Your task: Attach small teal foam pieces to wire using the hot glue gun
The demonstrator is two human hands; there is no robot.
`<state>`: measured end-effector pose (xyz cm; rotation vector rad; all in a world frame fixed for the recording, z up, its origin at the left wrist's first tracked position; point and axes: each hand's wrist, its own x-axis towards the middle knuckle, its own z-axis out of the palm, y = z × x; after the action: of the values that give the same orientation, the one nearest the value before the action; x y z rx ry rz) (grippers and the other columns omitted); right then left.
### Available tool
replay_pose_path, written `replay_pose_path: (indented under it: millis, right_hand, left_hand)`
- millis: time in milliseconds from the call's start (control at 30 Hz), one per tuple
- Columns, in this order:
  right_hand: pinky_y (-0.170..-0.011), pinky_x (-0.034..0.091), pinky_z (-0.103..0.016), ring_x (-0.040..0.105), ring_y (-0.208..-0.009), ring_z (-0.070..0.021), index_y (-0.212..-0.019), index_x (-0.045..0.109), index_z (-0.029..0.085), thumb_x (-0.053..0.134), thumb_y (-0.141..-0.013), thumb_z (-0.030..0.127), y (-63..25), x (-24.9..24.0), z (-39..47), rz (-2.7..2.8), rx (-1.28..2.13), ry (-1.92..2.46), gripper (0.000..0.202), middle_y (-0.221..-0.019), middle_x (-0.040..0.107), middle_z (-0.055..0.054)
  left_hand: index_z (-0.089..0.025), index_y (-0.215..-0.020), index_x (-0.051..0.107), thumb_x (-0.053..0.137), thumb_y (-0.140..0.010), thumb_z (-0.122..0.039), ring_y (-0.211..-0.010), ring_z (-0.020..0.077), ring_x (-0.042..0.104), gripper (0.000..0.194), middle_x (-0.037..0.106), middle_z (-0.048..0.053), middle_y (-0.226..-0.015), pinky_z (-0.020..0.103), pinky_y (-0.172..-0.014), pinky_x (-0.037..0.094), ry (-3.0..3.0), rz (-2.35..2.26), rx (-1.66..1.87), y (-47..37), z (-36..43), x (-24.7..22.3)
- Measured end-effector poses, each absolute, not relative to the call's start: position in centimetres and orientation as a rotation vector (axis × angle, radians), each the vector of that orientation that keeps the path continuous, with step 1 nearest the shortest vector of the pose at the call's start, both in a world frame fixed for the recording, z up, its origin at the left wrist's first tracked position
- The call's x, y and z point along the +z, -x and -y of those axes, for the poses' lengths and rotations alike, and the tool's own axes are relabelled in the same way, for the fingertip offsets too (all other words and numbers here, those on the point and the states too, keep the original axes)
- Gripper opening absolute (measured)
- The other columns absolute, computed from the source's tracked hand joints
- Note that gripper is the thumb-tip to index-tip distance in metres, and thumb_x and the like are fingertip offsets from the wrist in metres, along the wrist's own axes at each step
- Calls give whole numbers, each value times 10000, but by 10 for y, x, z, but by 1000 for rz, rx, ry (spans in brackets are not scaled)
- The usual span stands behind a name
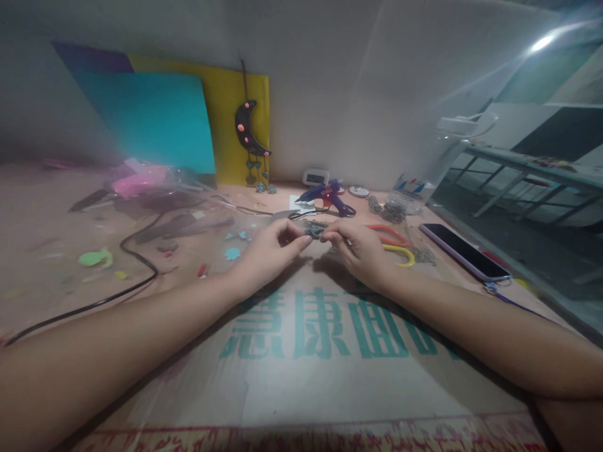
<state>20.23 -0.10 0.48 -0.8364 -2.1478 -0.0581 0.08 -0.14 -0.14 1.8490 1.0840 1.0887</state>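
Over the printed board, my left hand [282,245] pinches a small dark piece with teal bits [315,232] between thumb and fingertips. My right hand [355,251] meets it from the other side, its thumb and fingers pressed together at the piece's right end. What lies between those right fingertips is too small to make out. Just behind the hands rests a purple glue gun [333,202] with a small red light glowing. Red [391,235] and yellow looped handles [402,252] show beside my right hand. Blue flower-shaped cutouts [232,253] lie left of my left hand.
A dark moon ornament [245,129] hangs before yellow and blue sheets [155,119] at the wall. A black cable [141,282] curves along the left. A phone [464,252] lies near the right edge, with a clear plastic box [414,188] behind it.
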Motion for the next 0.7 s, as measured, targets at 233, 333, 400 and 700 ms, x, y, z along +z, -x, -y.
replay_pose_path:
  millis: [233,333,400,700]
  right_hand:
    - [-614,419,-241,567,-641,-132,-745,559,191,432,-998,308,-199,7,8,2138,88,903,307,-696,630,-16]
    - [-627,419,-238,566,-651,-129,-751,566,190,443,-991,296,-199,8,9,2151,98,900,290,-704,630,-11]
    - [-626,416,-236,563,-649,-126,-753,568,189,448,-987,287,-198,8,10,2161,105,902,281,-706,630,-7]
    - [-592,432,-244,531,-627,-124,-929,565,198,640,-882,334,-199,3,9,2120,148,884,162,-726,590,14]
  left_hand:
    - [-173,-853,597,630,-847,-379,-785,160,609,209,650,17,-842,306,-730,476,-1822,-1001,1068,-1,-1,-5]
    - [-169,-943,640,624,-852,-370,-858,182,636,222,685,45,-927,324,-777,503,-1776,-936,1055,-1,-2,-8]
    - [-173,-984,669,608,-867,-391,-877,190,645,255,702,53,-949,332,-796,512,-1772,-907,1034,0,-2,-9]
    - [-174,-868,674,600,-867,-419,-770,165,628,255,696,29,-827,291,-731,492,-1811,-993,1064,1,-1,-3]
